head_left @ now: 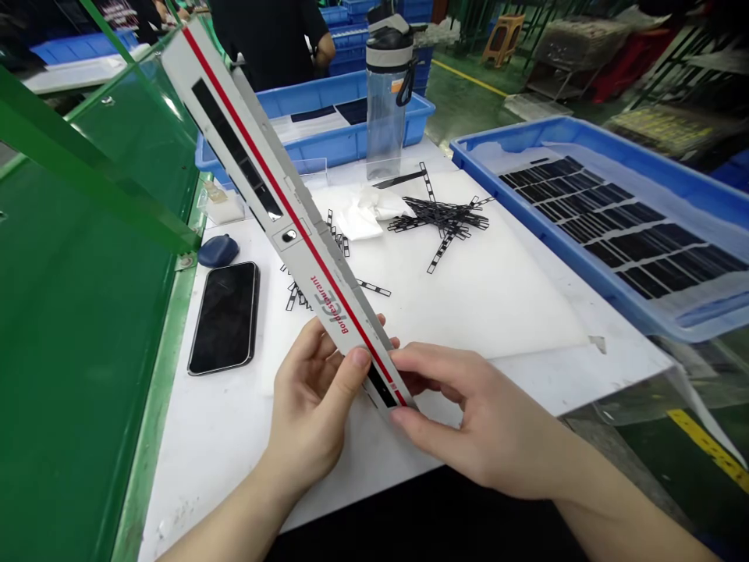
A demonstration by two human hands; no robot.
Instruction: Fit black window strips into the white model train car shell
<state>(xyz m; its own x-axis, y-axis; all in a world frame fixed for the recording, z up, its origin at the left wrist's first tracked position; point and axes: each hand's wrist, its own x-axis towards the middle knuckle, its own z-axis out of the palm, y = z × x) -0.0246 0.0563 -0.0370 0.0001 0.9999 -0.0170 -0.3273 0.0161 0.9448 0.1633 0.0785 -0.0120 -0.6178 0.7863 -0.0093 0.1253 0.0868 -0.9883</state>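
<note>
Both hands grip the near end of a long white shell (275, 195) slanting toward eleven o'clock: left hand (316, 406) wrapped round it, right hand (473, 425) pinching its tip. Phone (225, 316) at nine o'clock.

Both forearms reach forward, hands close together: the left hand (313, 406) curls with thumb raised, the right hand (468, 417) pinches with fingertips.

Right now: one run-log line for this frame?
left hand: grips model train shell near end | right hand: pinches same end | shell: tilted up over white table | phone: flat, left
</note>
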